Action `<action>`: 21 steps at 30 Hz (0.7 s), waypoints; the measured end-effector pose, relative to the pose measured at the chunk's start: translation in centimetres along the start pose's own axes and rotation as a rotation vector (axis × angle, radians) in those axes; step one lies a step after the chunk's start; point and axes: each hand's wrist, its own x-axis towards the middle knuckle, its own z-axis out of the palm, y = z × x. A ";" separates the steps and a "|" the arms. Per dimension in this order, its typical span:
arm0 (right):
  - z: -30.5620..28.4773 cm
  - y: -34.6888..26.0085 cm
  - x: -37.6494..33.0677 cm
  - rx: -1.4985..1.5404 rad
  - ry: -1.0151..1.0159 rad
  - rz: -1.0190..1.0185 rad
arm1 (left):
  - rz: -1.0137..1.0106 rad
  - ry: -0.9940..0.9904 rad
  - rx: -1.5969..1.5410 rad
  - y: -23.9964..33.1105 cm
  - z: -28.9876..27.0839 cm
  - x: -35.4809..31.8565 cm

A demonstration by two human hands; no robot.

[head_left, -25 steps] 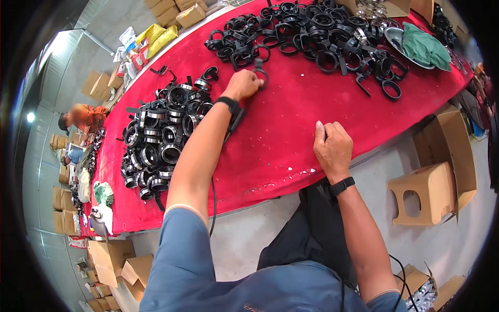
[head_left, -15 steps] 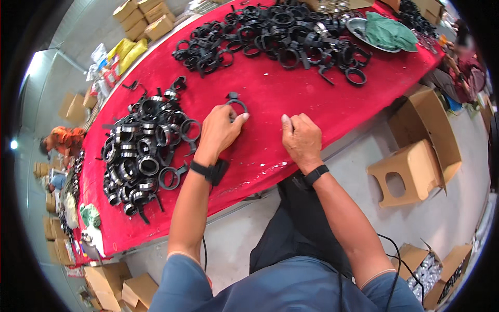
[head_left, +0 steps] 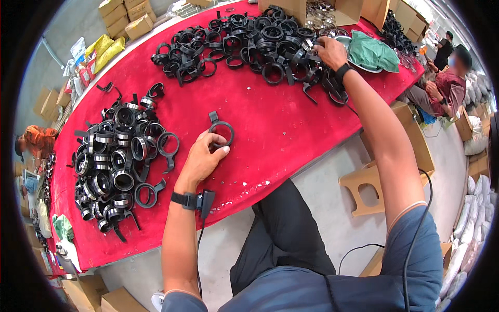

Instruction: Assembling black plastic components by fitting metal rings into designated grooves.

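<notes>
My left hand (head_left: 201,160) is closed on the rim of a black ring with a short tab (head_left: 213,118), held between thumb and fingers at the red-covered table (head_left: 260,119). My right hand (head_left: 331,53) reaches across to the far right, fingers bent down into the edge of a large pile of black rings (head_left: 272,33), by some shiny metal parts. Whatever its fingertips pinch is hidden. Left of my left hand lies a second heap of rings (head_left: 122,180), many with silvery bands inside.
A metal dish (head_left: 364,67) with a green cloth (head_left: 372,51) stands beside my right hand. Cardboard boxes (head_left: 348,11) sit at the far edge. A tan stool (head_left: 358,190) is below the table's right side. A person (head_left: 449,86) sits at the right, another (head_left: 39,139) at the left.
My right hand has gone from near the table's front edge, far and to the right, to the big pile. My left hand still holds the ring. The whole view has shifted.
</notes>
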 end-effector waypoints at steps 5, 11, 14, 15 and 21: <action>2.8 1.4 4.4 -0.219 -0.264 0.152 | 0.131 0.040 0.096 -0.7 1.3 0.5; 5.0 -3.6 3.6 0.295 0.102 0.136 | 0.048 0.089 0.077 -0.2 0.3 -1.0; 3.8 -1.1 3.5 0.143 -0.084 0.043 | 0.057 0.048 0.040 0.8 1.3 -0.1; 3.7 -1.5 3.3 0.148 -0.085 0.040 | 0.045 0.065 0.031 1.0 1.2 -0.2; 2.8 -4.0 1.9 0.442 0.175 0.109 | 0.051 0.070 0.029 0.2 0.9 -0.6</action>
